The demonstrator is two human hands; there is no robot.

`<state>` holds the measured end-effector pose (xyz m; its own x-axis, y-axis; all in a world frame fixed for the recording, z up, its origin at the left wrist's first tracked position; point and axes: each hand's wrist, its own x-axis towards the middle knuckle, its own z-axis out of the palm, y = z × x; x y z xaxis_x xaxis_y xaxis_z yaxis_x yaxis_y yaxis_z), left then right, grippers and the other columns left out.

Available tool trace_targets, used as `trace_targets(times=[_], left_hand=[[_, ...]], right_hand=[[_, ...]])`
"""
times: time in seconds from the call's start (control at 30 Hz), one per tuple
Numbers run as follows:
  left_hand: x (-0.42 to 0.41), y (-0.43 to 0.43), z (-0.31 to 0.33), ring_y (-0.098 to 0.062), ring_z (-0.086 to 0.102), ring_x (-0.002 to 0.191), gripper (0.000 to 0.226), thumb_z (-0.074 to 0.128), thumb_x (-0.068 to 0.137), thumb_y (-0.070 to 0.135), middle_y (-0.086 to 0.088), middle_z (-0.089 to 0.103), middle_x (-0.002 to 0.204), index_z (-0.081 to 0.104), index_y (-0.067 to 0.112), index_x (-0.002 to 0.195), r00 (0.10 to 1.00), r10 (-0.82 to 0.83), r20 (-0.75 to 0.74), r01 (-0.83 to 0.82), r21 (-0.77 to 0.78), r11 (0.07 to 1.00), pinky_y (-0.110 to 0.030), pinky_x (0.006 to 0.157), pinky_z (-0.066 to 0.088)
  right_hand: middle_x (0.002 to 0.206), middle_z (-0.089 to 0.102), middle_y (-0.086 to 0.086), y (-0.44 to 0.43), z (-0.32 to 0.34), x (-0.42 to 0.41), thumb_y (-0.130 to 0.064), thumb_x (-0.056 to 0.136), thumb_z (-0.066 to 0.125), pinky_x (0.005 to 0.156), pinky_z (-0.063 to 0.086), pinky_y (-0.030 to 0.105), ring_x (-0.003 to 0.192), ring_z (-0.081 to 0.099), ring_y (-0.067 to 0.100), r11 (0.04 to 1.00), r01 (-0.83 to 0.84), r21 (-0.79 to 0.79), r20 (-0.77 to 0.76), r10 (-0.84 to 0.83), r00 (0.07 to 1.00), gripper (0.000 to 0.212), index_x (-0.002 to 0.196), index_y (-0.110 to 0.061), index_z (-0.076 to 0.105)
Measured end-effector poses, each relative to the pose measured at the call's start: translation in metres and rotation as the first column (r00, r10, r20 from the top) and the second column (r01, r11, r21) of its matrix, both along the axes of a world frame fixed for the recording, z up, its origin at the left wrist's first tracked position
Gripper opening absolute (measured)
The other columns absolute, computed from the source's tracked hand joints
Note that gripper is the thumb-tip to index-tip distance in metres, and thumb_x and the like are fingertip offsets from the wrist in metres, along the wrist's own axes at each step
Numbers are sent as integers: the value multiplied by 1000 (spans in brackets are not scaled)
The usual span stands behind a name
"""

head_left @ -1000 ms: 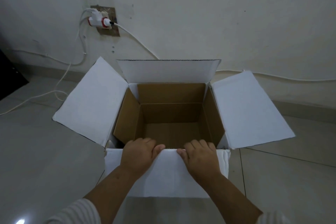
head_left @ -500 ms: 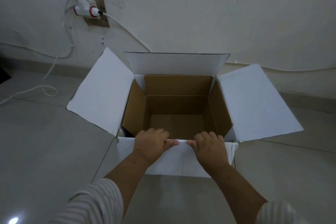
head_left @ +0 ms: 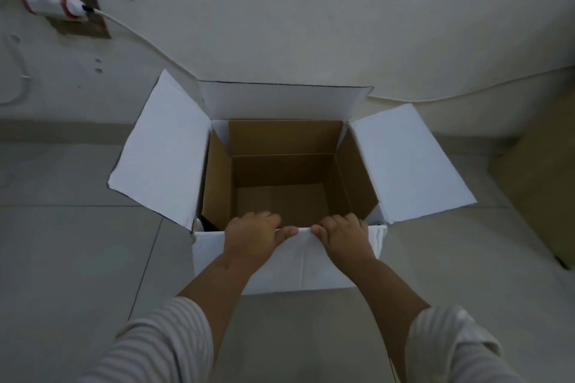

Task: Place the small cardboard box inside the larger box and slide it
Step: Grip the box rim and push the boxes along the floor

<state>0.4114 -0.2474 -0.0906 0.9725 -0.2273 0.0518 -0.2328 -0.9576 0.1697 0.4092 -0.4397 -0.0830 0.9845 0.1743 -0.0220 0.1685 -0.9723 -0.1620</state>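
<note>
We see the large box (head_left: pixel 281 193) standing open on the tiled floor (head_left: pixel 71 258) against the wall (head_left: pixel 311 15), its four white flaps spread outward. Our left hand (head_left: pixel 252 236) and right hand (head_left: pixel 345 236) sit side by side, both closed on the box's near edge, fingers curled over into it and thumbs on the near flap (head_left: pixel 298 264). A brown cardboard piece (head_left: pixel 541 183), perhaps the small box, lies at the floor's right edge.

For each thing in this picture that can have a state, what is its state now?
large box: open, four flaps folded out, nothing seen inside
left hand: gripping the near edge
right hand: gripping the near edge
charger: plugged into the wall socket
brown box at right: mostly out of frame
</note>
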Motion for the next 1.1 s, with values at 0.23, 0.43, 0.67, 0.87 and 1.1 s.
trace_targets(times=[0.23, 0.43, 0.67, 0.87, 1.1], left_hand=[[6, -7, -6, -11, 43, 74, 72, 9, 78, 76, 5, 61, 87, 59, 26, 90, 992, 84, 99, -90, 53, 995, -29, 64, 30], [-2, -40, -16, -17, 53, 60, 86, -7, 79, 74, 1, 62, 68, 62, 22, 74, 970, 95, 226, -109, 53, 993, -27, 55, 30], [-18, -104, -17, -18, 56, 72, 90, -8, 73, 77, 1, 64, 79, 63, 23, 85, 952, 163, 260, -183, 52, 982, -28, 60, 33], [-22, -158, -12, -14, 49, 74, 97, -12, 67, 80, 1, 64, 86, 62, 23, 90, 963, 162, 216, -181, 68, 981, -28, 63, 31], [-10, -230, -8, -12, 44, 76, 51, 31, 89, 63, 1, 63, 90, 60, 22, 94, 984, 138, 115, -149, 89, 985, -29, 66, 34]], right_hand=[[93, 69, -1, -10, -16, 12, -59, 87, 9, 82, 41, 37, 89, 55, 20, 998, -52, 19, 154, 49, 987, 65, 90, -23, 63], [96, 69, 0, -46, -23, 15, -68, 77, -7, 88, 40, 40, 92, 56, 22, 985, -128, 115, 204, 103, 974, 85, 91, -22, 63], [100, 67, 0, -110, -20, 8, -69, 75, -11, 88, 37, 38, 95, 53, 21, 973, -202, 116, 225, 173, 959, 89, 94, -21, 62], [108, 65, -1, -164, -17, 4, -68, 80, 1, 94, 34, 37, 101, 51, 20, 981, -183, 63, 154, 171, 973, 78, 100, -21, 60], [112, 64, 1, -234, -17, 6, -54, 90, 31, 96, 32, 38, 104, 50, 22, 989, -126, 72, 127, 116, 985, 47, 104, -20, 60]])
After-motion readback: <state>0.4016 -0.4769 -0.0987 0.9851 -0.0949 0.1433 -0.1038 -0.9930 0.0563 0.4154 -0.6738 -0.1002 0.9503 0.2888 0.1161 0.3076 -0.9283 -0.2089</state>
